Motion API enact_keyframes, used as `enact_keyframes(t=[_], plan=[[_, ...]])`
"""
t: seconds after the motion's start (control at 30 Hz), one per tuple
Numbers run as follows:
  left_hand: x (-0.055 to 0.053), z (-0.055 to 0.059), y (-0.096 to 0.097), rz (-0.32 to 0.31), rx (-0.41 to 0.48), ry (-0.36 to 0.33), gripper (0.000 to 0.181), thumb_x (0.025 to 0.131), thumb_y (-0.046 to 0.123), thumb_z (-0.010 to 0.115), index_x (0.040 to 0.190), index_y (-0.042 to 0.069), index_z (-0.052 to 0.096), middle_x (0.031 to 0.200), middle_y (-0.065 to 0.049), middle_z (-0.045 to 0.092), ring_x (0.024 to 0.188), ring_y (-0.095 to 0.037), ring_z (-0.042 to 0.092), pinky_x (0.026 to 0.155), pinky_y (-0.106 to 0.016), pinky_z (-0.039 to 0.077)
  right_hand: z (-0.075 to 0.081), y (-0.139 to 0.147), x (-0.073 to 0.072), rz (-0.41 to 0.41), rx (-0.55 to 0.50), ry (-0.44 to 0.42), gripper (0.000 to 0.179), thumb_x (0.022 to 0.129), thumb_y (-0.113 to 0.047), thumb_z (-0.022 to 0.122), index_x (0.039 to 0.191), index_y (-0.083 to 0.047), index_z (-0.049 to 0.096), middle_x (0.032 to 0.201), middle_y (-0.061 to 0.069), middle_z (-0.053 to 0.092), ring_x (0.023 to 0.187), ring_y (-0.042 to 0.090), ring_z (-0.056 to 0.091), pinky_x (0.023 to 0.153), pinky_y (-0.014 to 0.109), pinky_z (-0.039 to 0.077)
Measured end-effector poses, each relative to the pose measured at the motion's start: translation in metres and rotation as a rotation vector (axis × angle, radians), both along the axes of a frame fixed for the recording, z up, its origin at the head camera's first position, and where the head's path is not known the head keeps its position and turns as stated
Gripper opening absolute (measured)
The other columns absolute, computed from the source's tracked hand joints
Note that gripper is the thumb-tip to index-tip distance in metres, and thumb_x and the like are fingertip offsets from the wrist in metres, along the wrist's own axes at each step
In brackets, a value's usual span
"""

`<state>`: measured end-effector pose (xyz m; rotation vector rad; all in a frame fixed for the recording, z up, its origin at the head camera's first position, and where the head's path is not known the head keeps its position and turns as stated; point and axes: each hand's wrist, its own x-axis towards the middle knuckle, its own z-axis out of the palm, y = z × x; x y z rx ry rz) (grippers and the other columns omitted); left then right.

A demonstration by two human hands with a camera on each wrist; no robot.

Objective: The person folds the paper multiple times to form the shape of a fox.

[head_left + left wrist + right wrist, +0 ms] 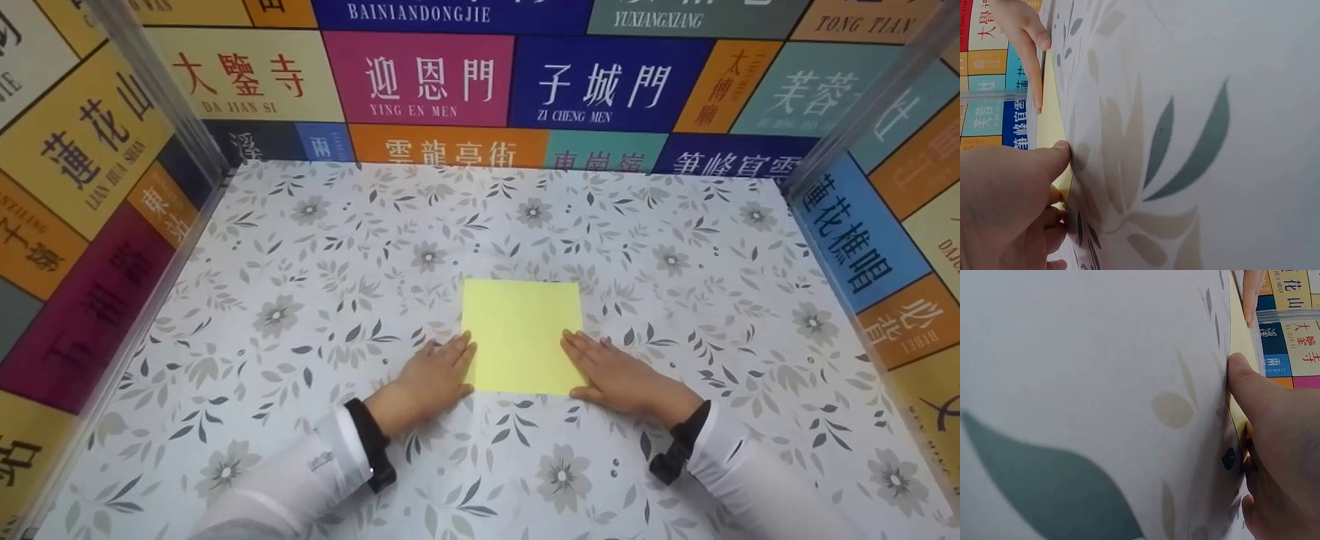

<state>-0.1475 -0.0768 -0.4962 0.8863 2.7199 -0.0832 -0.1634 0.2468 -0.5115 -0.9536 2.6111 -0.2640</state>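
A square sheet of yellow paper (525,337) lies flat on the patterned cloth, unfolded, with no creases showing in the head view. My left hand (429,379) rests at its left edge, thumb toward the near corner and fingers higher up the side. Mirroring it, my right hand (626,377) touches the right edge, its fingertips over the paper and its thumb by the near right corner. Close up, the left thumb (1060,149) presses along the near edge in the left wrist view. The right thumb (1238,363) does likewise in the right wrist view.
White cloth (360,247) with grey flowers and leaves covers the table. Colourful panels (420,79) with place names stand along the back and both sides. Black bands (367,431) circle both wrists below white sleeves (292,480).
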Motion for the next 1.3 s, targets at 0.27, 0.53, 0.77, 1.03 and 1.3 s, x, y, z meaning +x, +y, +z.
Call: enact_keyframes(t=[0.27,0.53,0.77,1.03,1.3], plan=[[0.018,-0.002,0.006,0.005,-0.038,0.049,0.067,0.099,0.046,0.045,0.151,0.005,0.032,0.158,-0.012,0.030,0.145,-0.023,0.032,0.116,-0.047,0.030,0.000,0.007,0.015,0.019,-0.027,0.042,0.080,0.097,-0.047,0.049,0.153,0.001,0.018,0.161,0.018,0.015,0.147,0.037,0.018,0.118,0.055,0.018],[0.027,0.002,0.006,0.010,-0.011,0.002,0.069,0.098,0.048,0.046,0.151,0.007,0.031,0.159,-0.010,0.028,0.145,-0.023,0.030,0.118,-0.046,0.028,-0.003,0.012,0.024,0.039,-0.019,0.035,0.081,0.097,-0.050,0.046,0.153,0.002,0.018,0.160,0.019,0.016,0.147,0.039,0.018,0.118,0.057,0.017],[-0.012,0.002,-0.015,0.080,0.115,-0.056,0.073,0.099,0.050,0.043,0.154,0.006,0.022,0.161,-0.010,0.017,0.149,-0.027,0.018,0.120,-0.052,0.018,-0.003,0.014,0.025,0.035,-0.039,0.036,0.080,0.097,-0.049,0.047,0.153,0.002,0.018,0.160,0.019,0.015,0.147,0.039,0.018,0.117,0.058,0.016],[-0.062,-0.001,-0.026,0.099,0.181,-0.128,0.077,0.100,0.051,0.040,0.156,0.009,0.010,0.163,-0.009,0.004,0.151,-0.027,0.008,0.121,-0.054,0.010,-0.004,0.018,0.025,0.016,-0.021,0.013,0.082,0.097,-0.052,0.045,0.154,0.000,0.015,0.162,0.016,0.011,0.148,0.036,0.014,0.119,0.055,0.014],[-0.069,-0.008,-0.020,0.053,0.164,-0.217,0.082,0.098,0.054,0.042,0.156,0.008,0.007,0.164,-0.009,0.001,0.151,-0.027,0.003,0.121,-0.054,0.007,-0.007,0.013,0.026,0.034,-0.040,0.014,0.081,0.098,-0.050,0.046,0.153,0.001,0.016,0.161,0.018,0.014,0.147,0.039,0.016,0.118,0.057,0.015]])
